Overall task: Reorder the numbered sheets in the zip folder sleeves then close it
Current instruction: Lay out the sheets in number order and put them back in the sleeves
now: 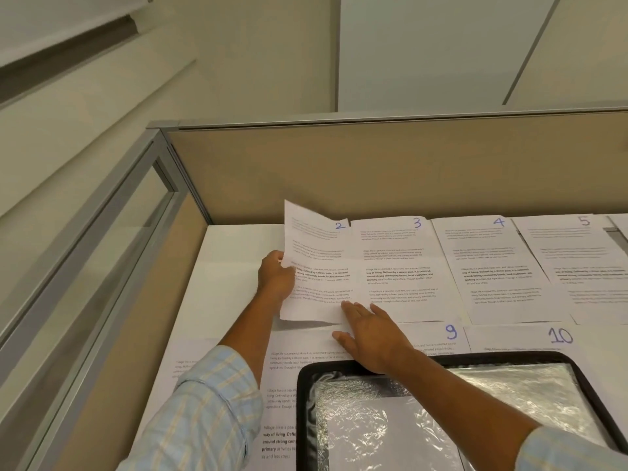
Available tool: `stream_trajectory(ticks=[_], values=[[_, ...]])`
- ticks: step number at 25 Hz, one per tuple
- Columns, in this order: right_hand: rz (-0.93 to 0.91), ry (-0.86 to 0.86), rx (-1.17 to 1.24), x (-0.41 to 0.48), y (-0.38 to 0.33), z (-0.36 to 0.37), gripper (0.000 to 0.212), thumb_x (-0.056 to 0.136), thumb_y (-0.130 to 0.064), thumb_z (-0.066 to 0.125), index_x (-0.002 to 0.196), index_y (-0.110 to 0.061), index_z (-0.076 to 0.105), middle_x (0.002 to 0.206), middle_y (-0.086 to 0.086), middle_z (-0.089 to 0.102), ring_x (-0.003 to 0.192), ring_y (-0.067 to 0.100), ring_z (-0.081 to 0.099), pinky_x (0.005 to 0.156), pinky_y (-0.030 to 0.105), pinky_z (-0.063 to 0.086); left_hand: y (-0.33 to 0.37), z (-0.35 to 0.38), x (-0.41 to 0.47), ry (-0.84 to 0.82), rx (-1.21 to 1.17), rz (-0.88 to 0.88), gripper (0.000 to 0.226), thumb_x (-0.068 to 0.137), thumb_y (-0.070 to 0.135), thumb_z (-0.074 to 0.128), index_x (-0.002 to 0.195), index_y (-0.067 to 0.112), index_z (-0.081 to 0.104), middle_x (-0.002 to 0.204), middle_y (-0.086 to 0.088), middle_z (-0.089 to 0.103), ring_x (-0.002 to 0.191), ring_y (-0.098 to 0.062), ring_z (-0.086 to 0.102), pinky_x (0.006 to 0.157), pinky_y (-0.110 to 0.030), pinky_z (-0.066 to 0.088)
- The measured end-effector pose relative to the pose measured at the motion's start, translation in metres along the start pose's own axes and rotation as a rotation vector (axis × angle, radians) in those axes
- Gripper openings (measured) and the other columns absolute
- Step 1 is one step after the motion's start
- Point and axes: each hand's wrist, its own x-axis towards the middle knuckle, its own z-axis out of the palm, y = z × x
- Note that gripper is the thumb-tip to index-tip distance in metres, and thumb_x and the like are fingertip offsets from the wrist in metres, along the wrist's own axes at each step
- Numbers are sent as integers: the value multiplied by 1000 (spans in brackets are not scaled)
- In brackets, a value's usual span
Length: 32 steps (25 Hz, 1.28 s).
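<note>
Printed sheets with blue handwritten numbers lie in rows on the white desk (234, 246). My left hand (276, 277) grips the left edge of a sheet (316, 263) and lifts it, so its top left corner curls up over the sheet marked 2 (339, 226). My right hand (368, 334) lies flat with straight fingers on that sheet's lower right corner. Sheets 3 (397, 263), 4 (492, 266) and 5 (577, 246) lie to the right. Sheets 9 (438, 334) and 10 (543, 338) lie in the nearer row. The open black zip folder (306, 402) with clear plastic sleeves (530, 396) sits at the near edge.
A beige partition wall (390, 171) stands behind the far row of sheets. A metal-framed glass panel (112, 253) closes the left side. Another printed sheet (190, 365) lies under my left sleeve.
</note>
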Motion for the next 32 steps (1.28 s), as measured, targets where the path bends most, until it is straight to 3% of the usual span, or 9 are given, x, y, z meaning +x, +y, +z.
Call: stream_trajectory(ticks=[4,8,12,15,17,20,23,28,32], values=[[74,215,367,-15,7,-15,75,105,-57,43,163,-15,24,166,4,35,150,23,37,125,38,29,6,-16,-43,13,-84,207,26,106,14,57,129,25,61,121,8,68,104,-14,68,75,-24,56],[166,406,721,-37,23,-38,73,102,-57,49,160,-16,34,160,0,45,147,20,42,123,42,36,-4,-27,-98,-15,-297,225,26,103,11,62,122,28,68,115,9,76,102,-12,74,86,-33,62],[270,409,982,-73,42,-59,61,103,-50,54,155,-20,41,156,-3,48,143,21,47,116,43,42,-9,-23,-160,-74,-389,203,27,102,12,65,125,26,68,115,7,78,103,-16,76,86,-37,62],[329,361,1248,-113,53,-76,53,104,-41,59,151,-19,47,140,-5,59,123,18,61,105,38,51,-11,-8,-203,-183,-431,175,29,102,10,65,126,25,68,117,2,78,106,-22,76,90,-45,62],[351,338,1371,-139,70,-77,36,104,-31,61,136,-15,62,129,2,71,111,22,72,100,43,57,-14,8,-228,-234,-432,146,30,102,9,64,127,24,68,117,1,78,105,-25,76,92,-50,61],[382,316,1442,-182,99,-72,20,103,-16,63,116,-2,69,111,14,78,102,33,76,96,53,59,-19,37,-260,-298,-406,142,31,102,7,64,127,25,68,117,0,78,107,-25,76,96,-52,59],[417,308,1451,-217,126,-68,20,102,-10,64,108,9,63,108,21,77,101,39,75,95,53,60,-21,69,-283,-343,-413,128,33,102,6,63,129,25,68,119,0,77,109,-25,75,98,-52,58],[411,265,1480,-252,167,-63,16,103,-11,63,112,0,71,112,14,78,103,33,76,94,51,60,-14,125,-312,-341,-434,75,30,101,3,64,124,20,70,114,0,79,103,-24,77,91,-51,62],[445,281,1369,-260,199,-55,15,101,-12,65,112,-6,74,106,9,80,98,30,78,91,53,62,-11,161,-326,-329,-428,32,29,100,4,65,123,21,69,111,0,80,100,-24,78,87,-49,63]])
